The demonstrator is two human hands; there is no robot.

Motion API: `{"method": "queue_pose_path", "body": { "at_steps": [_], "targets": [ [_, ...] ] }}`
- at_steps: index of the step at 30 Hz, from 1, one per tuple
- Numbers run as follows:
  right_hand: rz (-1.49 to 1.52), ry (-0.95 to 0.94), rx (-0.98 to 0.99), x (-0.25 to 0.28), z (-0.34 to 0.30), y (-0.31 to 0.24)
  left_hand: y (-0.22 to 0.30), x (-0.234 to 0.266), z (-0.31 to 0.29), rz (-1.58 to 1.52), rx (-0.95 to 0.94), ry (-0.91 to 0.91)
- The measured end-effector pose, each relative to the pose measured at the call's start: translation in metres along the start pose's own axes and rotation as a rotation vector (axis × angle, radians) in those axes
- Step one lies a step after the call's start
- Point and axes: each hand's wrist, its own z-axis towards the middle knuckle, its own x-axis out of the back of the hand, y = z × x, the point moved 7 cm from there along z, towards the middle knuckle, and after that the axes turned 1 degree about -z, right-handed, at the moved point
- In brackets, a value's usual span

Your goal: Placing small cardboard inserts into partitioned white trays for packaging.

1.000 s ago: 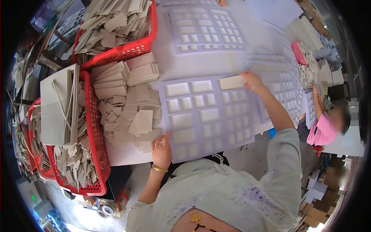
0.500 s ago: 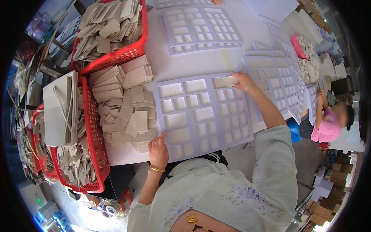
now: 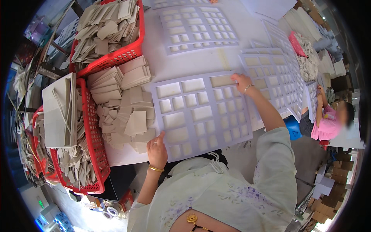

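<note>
A white grid panel point(image 3: 188, 112) with many rectangular openings lies on the table in front of me. My right hand point(image 3: 242, 82) is at its upper right corner, fingers bent and closed at the right end of a beige card point(image 3: 222, 80) in the top right opening. My left hand point(image 3: 157, 149) is at the panel's lower left edge, fingers curled and one fingertip against the border; the thumb is hard to make out. Left of the panel lie loose beige cards point(image 3: 135, 123) of several sizes, with stacked larger cards point(image 3: 136, 72) behind them.
Red plastic baskets point(image 3: 94, 143) full of cards stand along the left, one farther back point(image 3: 112, 58). More grid panels point(image 3: 199, 29) lie on the white table point(image 3: 170, 63) and to the right point(image 3: 270, 73). A person in pink point(image 3: 328, 123) works at the far right.
The beige card now lies flatter within the top right opening, its right end less raised. My right hand has shifted slightly; my left hand keeps its place at the panel edge.
</note>
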Motion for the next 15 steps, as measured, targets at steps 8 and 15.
{"method": "queue_pose_path", "body": {
  "at_steps": [8,15],
  "targets": [
    [-0.150,-0.105,-0.048,0.005,0.023,-0.014,0.000,0.006,0.005,0.014,-0.022,0.009],
    [0.098,0.263,0.216,0.077,0.089,-0.105,-0.004,0.006,0.024,0.020,-0.114,-0.063]
  ]
}}
